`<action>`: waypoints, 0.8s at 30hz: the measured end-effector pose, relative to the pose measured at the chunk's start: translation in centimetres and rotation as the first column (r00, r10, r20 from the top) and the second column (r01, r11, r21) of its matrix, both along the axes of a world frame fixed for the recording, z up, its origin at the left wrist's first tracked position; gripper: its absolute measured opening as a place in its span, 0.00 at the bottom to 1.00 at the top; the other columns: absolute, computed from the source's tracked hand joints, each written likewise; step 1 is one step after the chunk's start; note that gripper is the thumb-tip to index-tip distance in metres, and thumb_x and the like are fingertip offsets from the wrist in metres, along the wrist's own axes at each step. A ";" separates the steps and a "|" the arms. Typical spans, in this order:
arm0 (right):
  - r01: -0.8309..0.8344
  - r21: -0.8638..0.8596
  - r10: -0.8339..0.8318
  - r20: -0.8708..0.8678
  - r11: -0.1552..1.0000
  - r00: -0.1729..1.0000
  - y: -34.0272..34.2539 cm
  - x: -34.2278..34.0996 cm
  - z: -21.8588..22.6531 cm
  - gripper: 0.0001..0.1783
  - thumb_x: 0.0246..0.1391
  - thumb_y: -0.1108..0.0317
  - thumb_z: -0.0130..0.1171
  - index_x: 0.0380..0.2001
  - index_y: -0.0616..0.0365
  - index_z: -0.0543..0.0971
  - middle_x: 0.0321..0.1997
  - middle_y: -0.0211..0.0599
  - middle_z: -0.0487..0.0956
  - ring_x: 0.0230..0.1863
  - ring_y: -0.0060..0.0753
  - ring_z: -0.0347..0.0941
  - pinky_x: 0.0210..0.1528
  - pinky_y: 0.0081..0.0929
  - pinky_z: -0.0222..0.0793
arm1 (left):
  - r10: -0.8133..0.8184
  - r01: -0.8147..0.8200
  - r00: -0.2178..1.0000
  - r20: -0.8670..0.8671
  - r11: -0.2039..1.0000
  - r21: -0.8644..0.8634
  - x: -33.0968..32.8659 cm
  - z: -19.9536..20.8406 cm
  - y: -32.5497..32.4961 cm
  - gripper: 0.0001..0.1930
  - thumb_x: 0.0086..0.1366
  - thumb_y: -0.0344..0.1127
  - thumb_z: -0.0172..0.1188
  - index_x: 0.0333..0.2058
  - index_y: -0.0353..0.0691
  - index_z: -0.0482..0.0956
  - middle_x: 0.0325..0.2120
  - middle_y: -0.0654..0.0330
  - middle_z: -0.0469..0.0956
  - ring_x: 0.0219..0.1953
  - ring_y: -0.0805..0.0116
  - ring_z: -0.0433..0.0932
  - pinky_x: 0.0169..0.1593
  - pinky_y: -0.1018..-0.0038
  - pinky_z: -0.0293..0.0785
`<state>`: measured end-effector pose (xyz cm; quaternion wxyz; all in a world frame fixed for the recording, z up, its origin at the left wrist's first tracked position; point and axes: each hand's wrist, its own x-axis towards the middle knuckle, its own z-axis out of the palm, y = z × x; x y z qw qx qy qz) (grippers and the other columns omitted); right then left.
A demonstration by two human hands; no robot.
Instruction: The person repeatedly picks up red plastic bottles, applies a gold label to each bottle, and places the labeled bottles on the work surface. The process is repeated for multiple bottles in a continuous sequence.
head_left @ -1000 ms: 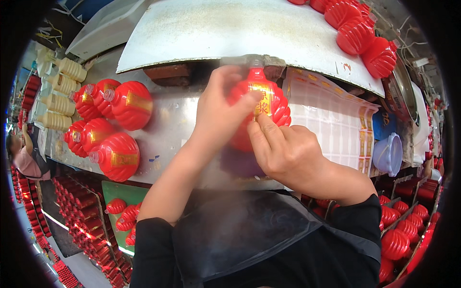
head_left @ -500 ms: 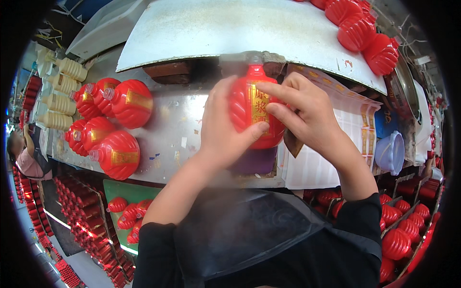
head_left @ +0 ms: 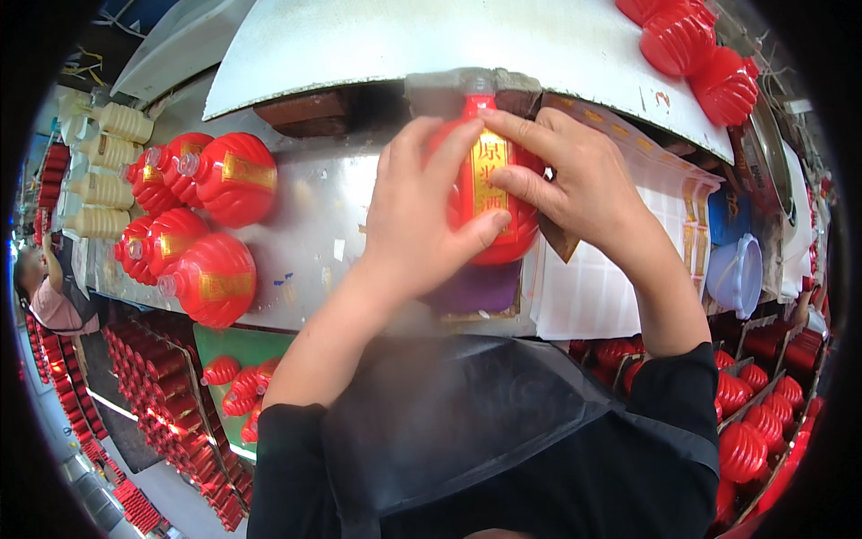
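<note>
A red plastic bottle point(head_left: 521, 236) with swirled ribs and a clear neck lies on a purple pad point(head_left: 485, 292) in front of me. Down its middle runs a gold label point(head_left: 478, 187). My left hand point(head_left: 417, 198) is wrapped round the bottle's left side, its thumb on the label's lower right edge. My right hand point(head_left: 584, 175) is open, index fingertip on the label's top and thumb on its right edge; its other fingers are partly hidden. Beneath it shows a brown pointed piece point(head_left: 560, 239); I cannot tell whether it is held.
Labelled red bottles point(head_left: 211, 278) stand at left beside cream bottles point(head_left: 108, 190). A label sheet point(head_left: 588, 296) and lilac bucket point(head_left: 734, 275) are at right. A white board point(head_left: 404, 45) crosses the far side, bearing red bottles point(head_left: 678, 45). Bottle crates point(head_left: 743, 449) flank me; a person point(head_left: 56, 301) is far left.
My right index finger has moved up the label to its top. My left fingers have shifted up and over toward the bottle's neck. The whole view has moved slightly.
</note>
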<state>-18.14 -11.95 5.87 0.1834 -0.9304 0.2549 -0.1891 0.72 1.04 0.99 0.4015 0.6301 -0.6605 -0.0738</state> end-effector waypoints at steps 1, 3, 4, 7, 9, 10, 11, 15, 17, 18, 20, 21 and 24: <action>-0.015 -0.005 0.015 0.029 1.000 0.999 0.0 -0.1 -0.1 0.26 0.59 0.51 0.67 0.60 0.43 0.83 0.35 0.42 0.78 0.37 0.51 0.79 0.38 0.44 0.75 | -0.010 0.011 0.999 -0.035 1.000 0.010 0.1 -0.4 0.0 0.45 0.56 0.51 0.75 0.71 0.47 0.69 0.64 0.43 0.66 0.66 0.39 0.67 0.68 0.51 0.68; 0.030 0.198 -0.044 0.068 0.980 0.997 -0.2 -0.6 -0.1 0.27 0.63 0.53 0.66 0.64 0.46 0.81 0.32 0.38 0.79 0.35 0.38 0.81 0.40 0.36 0.76 | -0.027 0.026 0.994 -0.102 1.000 -0.010 0.3 -1.4 0.2 0.47 0.56 0.52 0.76 0.72 0.47 0.68 0.66 0.41 0.65 0.67 0.37 0.66 0.69 0.50 0.67; 0.048 0.364 -0.100 0.123 0.930 0.987 -0.2 -1.0 -0.1 0.28 0.64 0.54 0.65 0.65 0.47 0.80 0.32 0.36 0.80 0.35 0.34 0.81 0.40 0.34 0.75 | -0.070 0.065 0.977 -0.203 0.997 -0.031 0.5 -2.0 0.5 0.56 0.53 0.58 0.78 0.75 0.42 0.61 0.71 0.40 0.61 0.71 0.36 0.63 0.72 0.49 0.64; 0.077 0.598 -0.170 0.102 0.798 0.980 -0.1 -2.0 -0.4 0.32 0.71 0.50 0.61 0.73 0.50 0.74 0.35 0.22 0.73 0.39 0.17 0.67 0.44 0.20 0.66 | -0.064 0.067 0.929 -0.365 0.998 -0.003 0.5 -3.5 1.8 0.67 0.47 0.63 0.81 0.76 0.35 0.53 0.73 0.40 0.59 0.74 0.38 0.61 0.74 0.51 0.62; 0.155 0.704 -0.219 0.001 0.693 0.976 0.5 -2.4 -1.0 0.34 0.71 0.49 0.61 0.74 0.50 0.71 0.35 0.23 0.72 0.39 0.16 0.67 0.45 0.20 0.66 | -0.047 0.058 0.958 -0.284 0.998 0.031 0.6 -4.0 2.3 0.72 0.44 0.62 0.84 0.77 0.33 0.50 0.73 0.40 0.59 0.75 0.39 0.61 0.75 0.52 0.62; 0.187 0.714 -0.205 -0.062 0.675 0.977 0.8 -2.4 -1.6 0.38 0.68 0.48 0.64 0.76 0.51 0.69 0.35 0.24 0.72 0.40 0.17 0.67 0.45 0.20 0.66 | -0.036 0.059 0.958 -0.284 0.995 0.076 0.7 -4.1 2.7 0.72 0.43 0.61 0.85 0.77 0.33 0.50 0.73 0.39 0.59 0.75 0.39 0.61 0.75 0.52 0.62; 0.195 0.690 -0.200 -0.074 0.697 0.977 1.2 -2.6 -1.9 0.40 0.67 0.48 0.65 0.76 0.51 0.69 0.36 0.24 0.73 0.40 0.17 0.67 0.46 0.20 0.66 | -0.031 0.062 0.960 -0.278 0.993 0.104 0.8 -4.1 3.0 0.72 0.42 0.59 0.86 0.77 0.33 0.50 0.74 0.39 0.59 0.75 0.39 0.61 0.75 0.53 0.62; 0.157 0.680 -0.270 0.063 0.716 0.961 2.0 -2.5 -2.9 0.41 0.62 0.47 0.67 0.74 0.52 0.71 0.39 0.36 0.79 0.38 0.27 0.74 0.45 0.26 0.72 | -0.036 0.073 0.965 -0.261 0.989 0.132 1.4 -3.7 3.1 0.73 0.40 0.54 0.88 0.78 0.33 0.49 0.75 0.38 0.58 0.75 0.39 0.61 0.75 0.54 0.63; 0.179 0.604 -0.292 0.093 0.777 0.952 2.5 -2.5 -2.6 0.42 0.62 0.46 0.67 0.73 0.55 0.72 0.47 0.43 0.80 0.41 0.32 0.77 0.48 0.28 0.73 | -0.051 0.083 0.942 -0.333 0.993 0.082 1.4 -3.4 2.7 0.64 0.52 0.57 0.80 0.77 0.33 0.50 0.74 0.38 0.58 0.76 0.40 0.61 0.76 0.55 0.61; 0.189 0.533 -0.305 0.137 0.824 0.943 2.9 -2.4 -2.4 0.43 0.62 0.45 0.67 0.73 0.57 0.72 0.52 0.46 0.81 0.44 0.35 0.78 0.50 0.30 0.74 | -0.062 0.088 0.928 -0.367 0.995 0.056 1.4 -3.2 2.4 0.60 0.57 0.58 0.76 0.77 0.33 0.51 0.74 0.37 0.59 0.76 0.41 0.60 0.76 0.55 0.59; 0.162 0.509 -0.297 0.197 0.846 0.934 3.9 -2.1 -2.1 0.44 0.61 0.44 0.67 0.72 0.60 0.71 0.62 0.54 0.78 0.53 0.46 0.80 0.57 0.35 0.74 | -0.080 0.060 0.856 -0.511 0.997 -0.056 0.5 -2.9 2.0 0.44 0.72 0.57 0.62 0.73 0.32 0.57 0.73 0.38 0.60 0.75 0.43 0.62 0.76 0.56 0.58; 0.184 0.490 -0.297 0.162 0.852 0.941 4.4 -1.8 -2.0 0.46 0.60 0.44 0.67 0.73 0.61 0.70 0.67 0.57 0.75 0.60 0.54 0.79 0.63 0.39 0.74 | -0.058 0.045 0.851 -0.522 0.998 -0.037 0.1 -2.6 1.9 0.42 0.72 0.55 0.62 0.72 0.32 0.59 0.72 0.38 0.61 0.74 0.43 0.63 0.75 0.56 0.59; 0.220 0.416 -0.282 0.092 0.882 0.955 5.3 -1.1 -2.0 0.49 0.58 0.43 0.67 0.75 0.60 0.66 0.70 0.60 0.73 0.67 0.60 0.75 0.68 0.43 0.72 | 0.009 -0.018 0.914 -0.405 1.000 -0.020 -0.4 -2.0 1.0 0.33 0.71 0.48 0.64 0.65 0.32 0.67 0.69 0.40 0.64 0.70 0.43 0.67 0.73 0.56 0.63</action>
